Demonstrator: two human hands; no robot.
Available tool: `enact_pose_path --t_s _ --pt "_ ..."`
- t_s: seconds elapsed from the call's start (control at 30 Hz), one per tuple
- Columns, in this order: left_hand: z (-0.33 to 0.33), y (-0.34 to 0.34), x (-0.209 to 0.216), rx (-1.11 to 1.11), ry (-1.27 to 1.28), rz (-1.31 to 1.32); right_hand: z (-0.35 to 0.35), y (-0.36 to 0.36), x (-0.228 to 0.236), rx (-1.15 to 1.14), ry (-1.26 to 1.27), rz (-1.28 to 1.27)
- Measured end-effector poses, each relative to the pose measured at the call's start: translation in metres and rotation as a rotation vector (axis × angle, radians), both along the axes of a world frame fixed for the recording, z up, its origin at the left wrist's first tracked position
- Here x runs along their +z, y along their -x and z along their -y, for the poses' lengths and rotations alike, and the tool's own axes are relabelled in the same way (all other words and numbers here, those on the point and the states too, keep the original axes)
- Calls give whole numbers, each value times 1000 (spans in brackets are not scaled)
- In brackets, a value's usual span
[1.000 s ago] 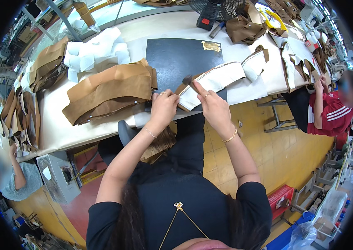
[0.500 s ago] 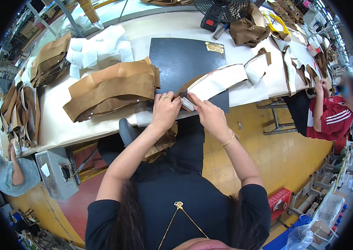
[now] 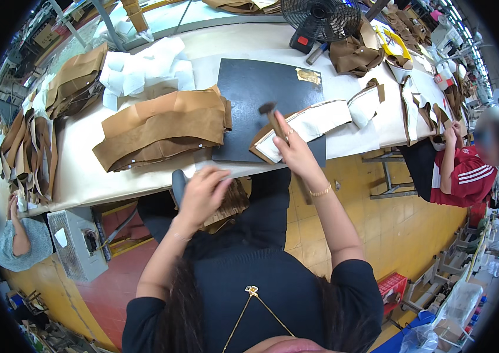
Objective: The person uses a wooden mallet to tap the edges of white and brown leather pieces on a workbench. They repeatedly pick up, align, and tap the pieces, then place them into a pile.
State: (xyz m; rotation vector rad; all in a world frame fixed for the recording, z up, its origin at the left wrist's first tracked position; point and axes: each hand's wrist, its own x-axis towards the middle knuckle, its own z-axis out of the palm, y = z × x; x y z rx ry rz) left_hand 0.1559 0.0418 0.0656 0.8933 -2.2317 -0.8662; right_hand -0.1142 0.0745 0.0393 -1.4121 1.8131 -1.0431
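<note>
My right hand grips a hammer by its wooden handle, the dark head raised toward the far side. Below it, on a black board, lies a curved brown leather piece with a white backing; its near end sticks out under my right hand. My left hand is off the table's front edge, slightly blurred, fingers and thumb apart with nothing seen in them. It hovers over brown pieces at my lap. Left of the board sits a stack of brown leather pieces.
White pieces and further brown stacks fill the table's left. A black fan stands at the back, near another hammer. A person in red works at the right, another in grey at the left.
My left hand has let go of the leather's near end and moved back toward me, off the table edge. My right hand has lifted the hammer up and away from the leather.
</note>
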Motion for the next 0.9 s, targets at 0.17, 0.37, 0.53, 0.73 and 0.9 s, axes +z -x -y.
enact_pose_path --t_s 0.17,0.37,0.53,0.73,0.9 --pt "7 -106 17 515 -7 -109 84 -3 -20 -257 -18 -32" --pt "19 -302 -12 1130 130 -80 121 -17 -25 -493 20 -191" --pt "15 -470 -46 1545 206 534 45 -121 121 256 564 916" --pt "52 -623 -117 1512 267 931 -1 -226 207 1251 813 1640" --pt "82 -634 -145 1376 114 1041 10 -273 218 1078 1134 1911"
